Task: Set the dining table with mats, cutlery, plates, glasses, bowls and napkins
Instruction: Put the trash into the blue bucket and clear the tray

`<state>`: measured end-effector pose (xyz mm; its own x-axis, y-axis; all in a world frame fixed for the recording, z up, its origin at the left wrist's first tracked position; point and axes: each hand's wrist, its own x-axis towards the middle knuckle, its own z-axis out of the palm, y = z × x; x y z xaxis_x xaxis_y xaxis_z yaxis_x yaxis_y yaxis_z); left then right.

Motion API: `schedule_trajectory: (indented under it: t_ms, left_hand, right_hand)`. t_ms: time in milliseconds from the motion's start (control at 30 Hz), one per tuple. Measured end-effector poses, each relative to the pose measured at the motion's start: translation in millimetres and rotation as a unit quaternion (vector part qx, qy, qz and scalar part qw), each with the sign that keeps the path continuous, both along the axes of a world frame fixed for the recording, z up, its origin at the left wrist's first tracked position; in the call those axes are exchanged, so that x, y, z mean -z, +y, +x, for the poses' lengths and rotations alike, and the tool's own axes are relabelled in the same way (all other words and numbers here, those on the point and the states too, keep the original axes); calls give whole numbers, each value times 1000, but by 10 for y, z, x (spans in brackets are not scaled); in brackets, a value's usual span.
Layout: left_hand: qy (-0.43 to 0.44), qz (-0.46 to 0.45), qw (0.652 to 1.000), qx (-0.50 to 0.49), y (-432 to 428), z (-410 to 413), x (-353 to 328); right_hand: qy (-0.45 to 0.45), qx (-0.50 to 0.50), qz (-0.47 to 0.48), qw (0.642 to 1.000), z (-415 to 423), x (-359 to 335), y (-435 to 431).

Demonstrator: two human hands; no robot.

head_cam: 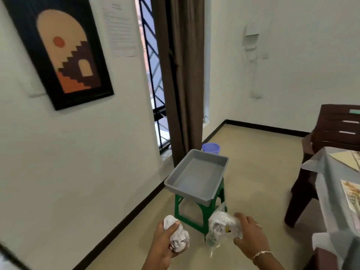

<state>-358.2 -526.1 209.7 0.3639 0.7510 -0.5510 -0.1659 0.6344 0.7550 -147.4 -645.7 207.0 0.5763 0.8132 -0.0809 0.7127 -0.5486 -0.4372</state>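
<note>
Your left hand (165, 244) has its fingers and thumb curled round a crumpled wad of white napkins (178, 239). Your right hand (251, 236) grips a clear bag (224, 228) with more white paper inside, thumb under and fingers over it. Both are low in view, above the floor (253, 172) and well apart from the table (331, 191).

Straight ahead of your hands stands a green stool (182, 209) carrying a grey tray (198, 176), which overhangs the stool's top. The bag hides part of the stool's near right leg. Behind the tray, a purple bucket (211, 148) sits on the floor beside a brown curtain (185, 75) and a barred window (153, 75).

At the right edge of the view, the table wears a grey cloth, with two mats (348, 158) near its left edge. A brown chair (335, 129) stands at its far end.

The floor is beige with a dark skirting, and the walls are white. A framed picture (64, 51) and a printed notice (120, 30) hang on the left wall.
</note>
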Motion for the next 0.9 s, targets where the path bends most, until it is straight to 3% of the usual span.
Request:
schedule_trajectory:
  t_ms: [300, 600, 900]
  left_hand:
    - [-23, -13, 996, 79, 1647, 1419, -55]
    - [-14, -29, 986, 165, 2438, 3004, 24]
    - [-5, -77, 983, 169, 3073, 5076, 180]
  right_hand:
    - [-33, 137, -15, 990, 1145, -74, 1054]
    - [-13, 236, -40, 971, 2361, 42, 1681]
    - [-37, 233, -71, 969, 4346, 65, 2253]
